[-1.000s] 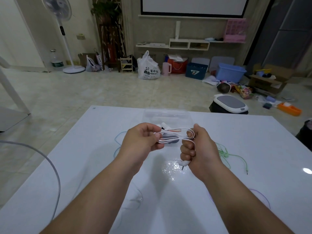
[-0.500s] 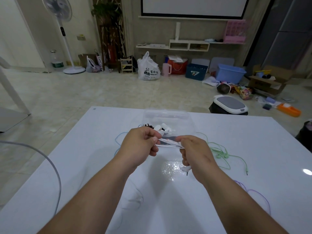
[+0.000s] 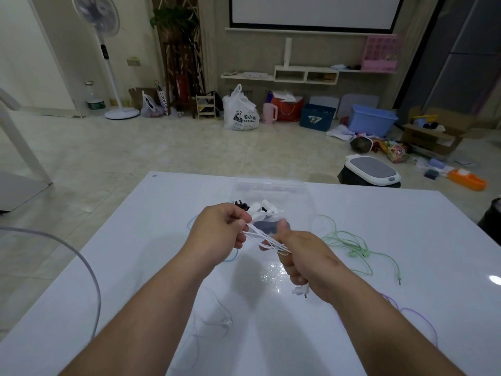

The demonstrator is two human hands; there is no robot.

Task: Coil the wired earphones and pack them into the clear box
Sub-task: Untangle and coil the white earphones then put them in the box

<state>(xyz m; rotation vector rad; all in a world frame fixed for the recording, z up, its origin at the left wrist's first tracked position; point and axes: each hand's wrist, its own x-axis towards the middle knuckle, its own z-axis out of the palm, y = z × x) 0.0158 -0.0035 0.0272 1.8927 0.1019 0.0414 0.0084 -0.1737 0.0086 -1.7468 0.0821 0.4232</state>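
Note:
The white wired earphones [image 3: 264, 238] are stretched as a flat bundle of loops between both hands, above the white table [image 3: 379, 213]. My left hand [image 3: 219, 234] pinches one end of the loops. My right hand [image 3: 306, 261] grips the other end, lower down, with the white plug [image 3: 300, 291] sticking out under its fist. Just behind the hands stands the clear box [image 3: 271, 188], with white and dark earphone pieces inside it.
Green earphones [image 3: 352, 242] lie on the table to the right. A purple cable [image 3: 417, 318] lies near my right forearm, a blue one [image 3: 191, 223] behind my left hand, a thin white one [image 3: 214, 318] under my left forearm. A clear tube [image 3: 81, 256] arcs at the left.
My right hand has dropped lower and nearer, tilting the bundle down to the right. The loops, gathered in a tight bunch a second ago, now run stretched out between the hands.

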